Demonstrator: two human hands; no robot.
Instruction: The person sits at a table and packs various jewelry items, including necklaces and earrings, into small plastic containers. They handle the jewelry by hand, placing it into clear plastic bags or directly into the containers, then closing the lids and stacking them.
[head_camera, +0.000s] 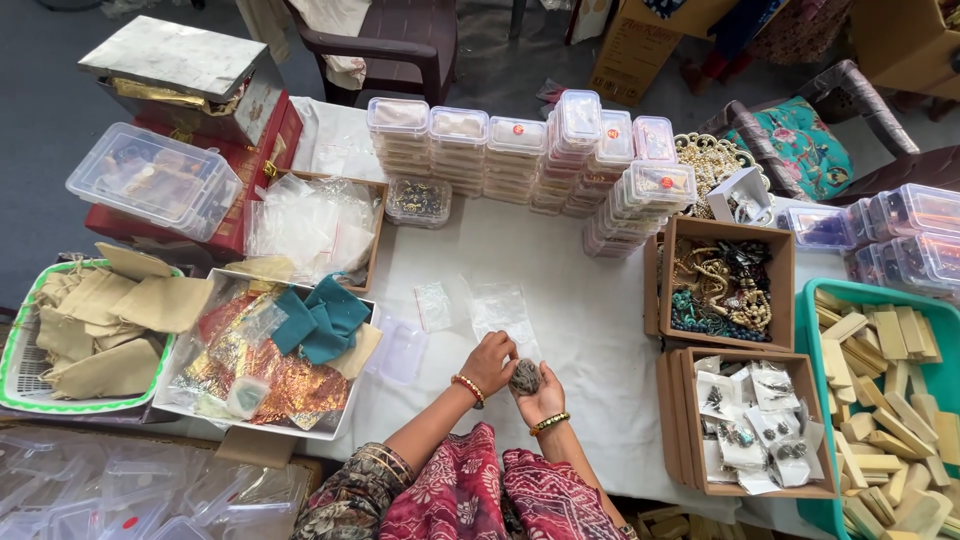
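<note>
a white-covered table (590, 330) crowded with boxes; the left hand (487, 362) and right hand (543, 398) both grip a small dark beaded piece (525, 377) between them.

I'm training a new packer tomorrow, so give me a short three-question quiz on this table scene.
1. True or false: both hands are on the small dark grey piece.
2. What lies in the teal basket at the right edge? A) pale wooden blocks B) folded cloth pouches C) gold foil sheets
3. Fill in: the stacks of clear lidded boxes stand at the ___ side of the white table, across from the person.

Key
1. True: the left hand and right hand hold it between them.
2. A; the beige pouches lie in the green-rimmed tray on the left.
3. Far.
</note>
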